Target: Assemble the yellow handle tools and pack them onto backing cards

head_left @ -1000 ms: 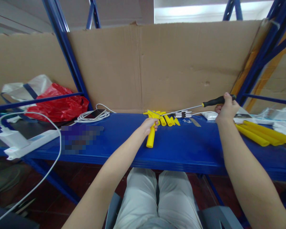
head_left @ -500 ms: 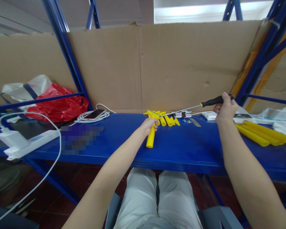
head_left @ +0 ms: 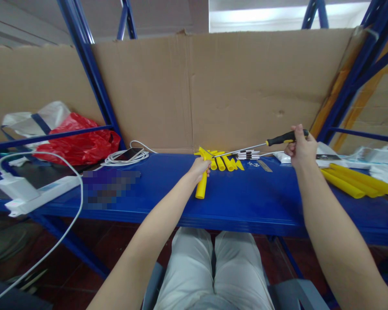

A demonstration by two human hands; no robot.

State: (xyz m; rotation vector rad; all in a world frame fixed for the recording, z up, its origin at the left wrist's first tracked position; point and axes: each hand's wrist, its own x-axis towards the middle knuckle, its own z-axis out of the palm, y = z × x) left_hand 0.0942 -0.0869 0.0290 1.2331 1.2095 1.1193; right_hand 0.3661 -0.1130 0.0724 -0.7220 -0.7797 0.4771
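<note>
My left hand (head_left: 200,168) is closed around a yellow tube-like piece (head_left: 201,189), whose round lower end points toward me. My right hand (head_left: 302,148) grips the black and yellow handle of a long screwdriver (head_left: 284,138). Its thin metal shaft slants down leftward, and the tip reaches the yellow piece beside my left fingers; the exact contact point is too small to make out. Behind my left hand, several more yellow pieces (head_left: 227,162) lie in a row. White and dark small sticks (head_left: 248,155) sit to their right, near tiny bits and a flat metal strip (head_left: 265,166).
Long yellow tubes (head_left: 358,183) lie at the right of the blue table (head_left: 245,198), beside white plastic packaging (head_left: 380,157). At the left are a coiled white cable (head_left: 126,158), a red bag (head_left: 80,137) and a white power strip (head_left: 48,193). A cardboard wall (head_left: 239,86) stands behind.
Both hands have shifted slightly left, carrying the yellow piece and the screwdriver along. Each hand keeps its hold.
</note>
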